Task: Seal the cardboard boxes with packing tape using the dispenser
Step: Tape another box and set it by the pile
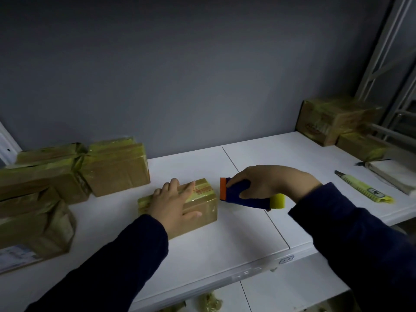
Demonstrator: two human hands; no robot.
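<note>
Left hand (173, 206) flat on the small box (202, 213), right hand (270, 183) gripping the tape dispenser (245, 197) beside it.
Head view, dim light: my left hand lies spread on the box top at mid-table, fingers straight, thumb down the near face. At the box's 3 o'clock my right hand wraps round the blue dispenser, its orange edge facing the box; whether it touches, I can't tell. Taped boxes (117, 170) pile up at 9 to 10 o'clock, two more boxes (333, 120) at 2, and a yellow utility knife (364, 188) lies far out at 3 on the white table (225, 239).
</note>
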